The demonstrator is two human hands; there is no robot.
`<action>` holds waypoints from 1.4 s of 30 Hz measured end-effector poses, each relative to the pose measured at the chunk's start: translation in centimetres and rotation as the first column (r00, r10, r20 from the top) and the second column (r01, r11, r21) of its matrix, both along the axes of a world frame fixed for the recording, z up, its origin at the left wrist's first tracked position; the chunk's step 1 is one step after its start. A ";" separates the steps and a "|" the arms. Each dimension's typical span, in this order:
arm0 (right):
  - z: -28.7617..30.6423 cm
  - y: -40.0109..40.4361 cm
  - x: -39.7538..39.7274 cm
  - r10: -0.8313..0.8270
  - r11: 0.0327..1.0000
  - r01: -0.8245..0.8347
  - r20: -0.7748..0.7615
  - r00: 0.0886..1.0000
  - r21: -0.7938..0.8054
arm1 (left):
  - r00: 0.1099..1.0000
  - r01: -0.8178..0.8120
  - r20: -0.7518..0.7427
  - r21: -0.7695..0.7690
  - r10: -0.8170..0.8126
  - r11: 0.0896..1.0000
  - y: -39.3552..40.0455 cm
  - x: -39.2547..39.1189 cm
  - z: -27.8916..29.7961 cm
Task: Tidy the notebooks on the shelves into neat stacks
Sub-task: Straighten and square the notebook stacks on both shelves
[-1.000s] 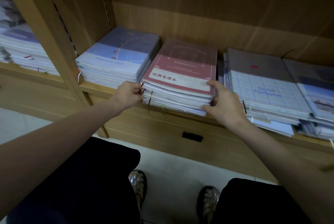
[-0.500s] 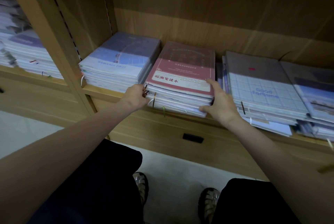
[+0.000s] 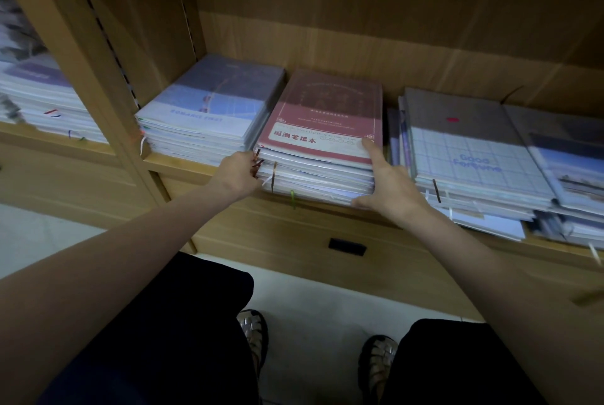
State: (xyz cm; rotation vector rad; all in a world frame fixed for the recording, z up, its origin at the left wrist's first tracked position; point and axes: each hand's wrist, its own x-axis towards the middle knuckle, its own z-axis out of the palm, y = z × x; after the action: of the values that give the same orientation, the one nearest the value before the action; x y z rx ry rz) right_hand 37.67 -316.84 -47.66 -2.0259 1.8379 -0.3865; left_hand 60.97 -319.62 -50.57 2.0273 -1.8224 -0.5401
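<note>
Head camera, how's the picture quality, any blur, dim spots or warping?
Head view: dim overall; left-bay stacks smeared by edge blur; shelf board bowed by the wide-angle lens; the red-covered stack between left hand and right hand is sharpest.

Dim light, wooden shelving unit [image 3: 98, 55] with wood-panelled back, pale floor [image 3: 313, 316] below.

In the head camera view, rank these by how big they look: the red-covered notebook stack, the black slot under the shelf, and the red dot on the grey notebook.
1. Red-covered notebook stack, held between the left hand and right hand.
2. Black slot.
3. Red dot, though it sits farther back.
</note>
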 end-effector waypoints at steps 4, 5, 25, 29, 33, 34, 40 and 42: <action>-0.6 0.1 -0.1 -0.002 0.999 0.003 0.016 1.000 -0.042 | 1.000 -0.010 -0.008 -0.009 0.010 1.000 0.1 -0.1 0.1; -0.6 0.2 0.0 -0.003 0.999 0.004 0.030 1.000 -0.051 | 1.000 -0.014 -0.023 -0.005 0.014 1.000 0.1 -0.1 0.1; -1.8 1.3 -1.0 -0.041 0.982 0.071 0.172 0.984 -0.174 | 0.836 0.042 -0.548 0.123 0.033 0.992 0.7 0.9 -0.8; -2.0 1.6 -0.5 -0.077 0.976 0.114 0.194 0.978 -0.187 | 0.840 0.033 -0.541 0.117 0.036 0.993 0.8 0.7 -0.7; -2.6 1.8 -0.6 -0.100 0.968 0.142 0.200 0.975 -0.206 | 0.840 0.026 -0.540 0.139 0.053 0.990 1.1 0.4 -0.4; -2.8 1.8 -0.6 -0.103 0.966 0.145 0.193 0.976 -0.216 | 0.835 0.026 -0.548 0.146 0.059 0.989 1.2 0.3 -0.3; -3.2 2.2 -0.4 -0.134 0.955 0.174 0.173 0.976 -0.241 | 0.794 0.069 -0.605 0.197 0.066 0.978 1.7 0.3 0.2; -3.0 2.5 -0.2 -0.129 0.955 0.169 0.171 0.977 -0.242 | 0.798 0.078 -0.600 0.198 0.058 0.977 1.6 0.4 0.1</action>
State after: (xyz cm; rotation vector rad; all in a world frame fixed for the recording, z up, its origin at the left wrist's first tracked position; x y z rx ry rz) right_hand 37.44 -314.31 -50.69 -1.9557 1.9329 -0.8387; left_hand 61.33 -318.04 -50.51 1.6775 -1.4192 -1.2705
